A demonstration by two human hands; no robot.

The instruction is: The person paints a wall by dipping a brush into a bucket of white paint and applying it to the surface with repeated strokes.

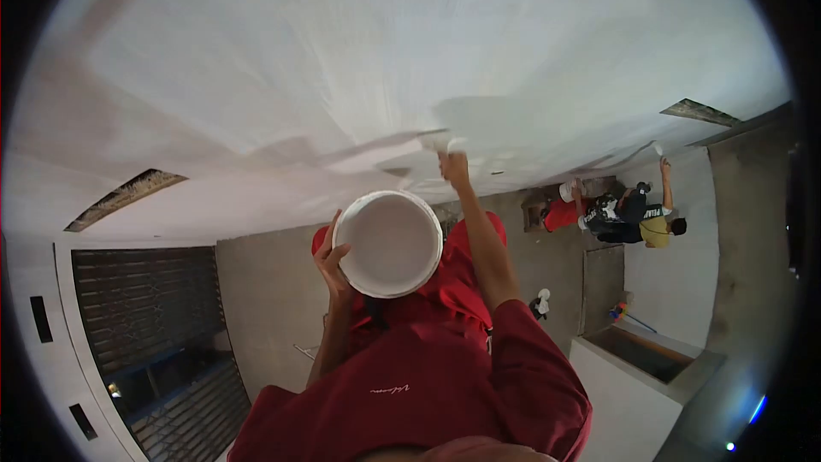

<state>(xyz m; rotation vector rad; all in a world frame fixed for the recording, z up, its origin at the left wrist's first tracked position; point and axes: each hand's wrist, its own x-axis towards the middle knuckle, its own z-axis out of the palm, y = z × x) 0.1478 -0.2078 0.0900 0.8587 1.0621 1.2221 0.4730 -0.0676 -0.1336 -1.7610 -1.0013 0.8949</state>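
A white bucket is held in front of my body, its open top facing up and its inside pale. My left hand grips its left side, thumb over the rim. My right hand is raised beyond the bucket and closed round a tool with a flat, pale head. The tool is at the white wall, and its exact shape is hard to make out. Wet-looking streaks and shadows show on the wall around it.
Co-workers are at the wall on the right, one arm raised with a tool, near another white bucket. Recesses open in the wall on both sides. A slatted window is at left, a white block at lower right.
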